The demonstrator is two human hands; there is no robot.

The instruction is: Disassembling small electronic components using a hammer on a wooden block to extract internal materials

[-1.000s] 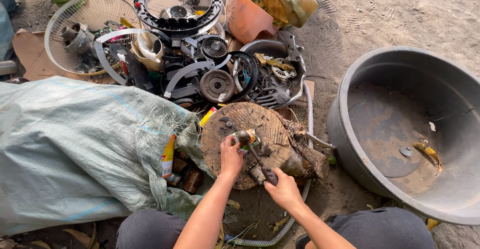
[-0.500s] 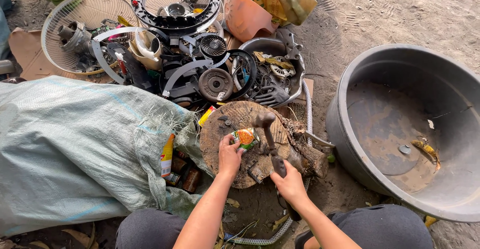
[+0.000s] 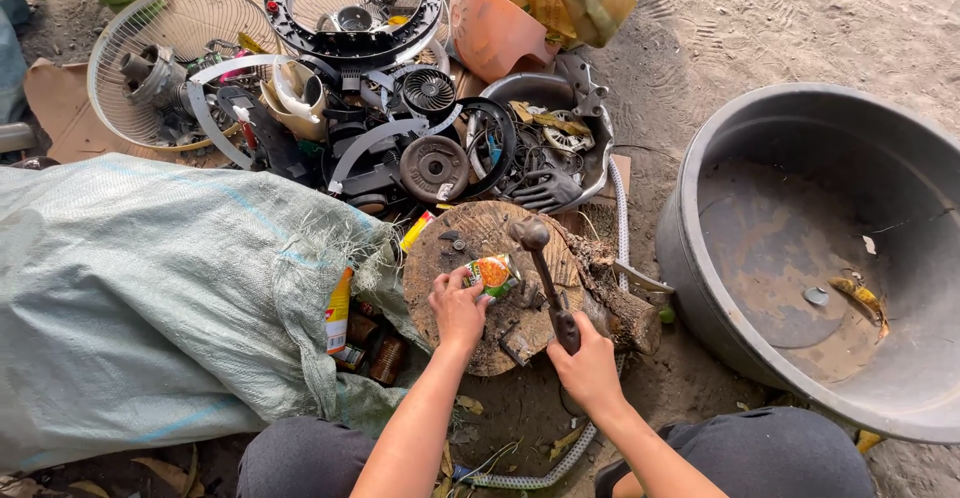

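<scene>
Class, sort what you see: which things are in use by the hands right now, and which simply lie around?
In use: left hand on small orange-green packet; right hand gripping hammer; wooden stump.

Lying about: grey basin, woven sack, fan guard, scrap pile.

Bare sandy ground (image 3: 760, 28) in daylight — tracks pressed into it, cardboard (image 3: 55, 98) at left.

right hand (image 3: 588, 366): swings dark metal hammer (image 3: 545, 273) up off round wooden stump (image 3: 450, 278) | left hand (image 3: 458, 308): now pins small orange-green packet (image 3: 492, 273)
</scene>
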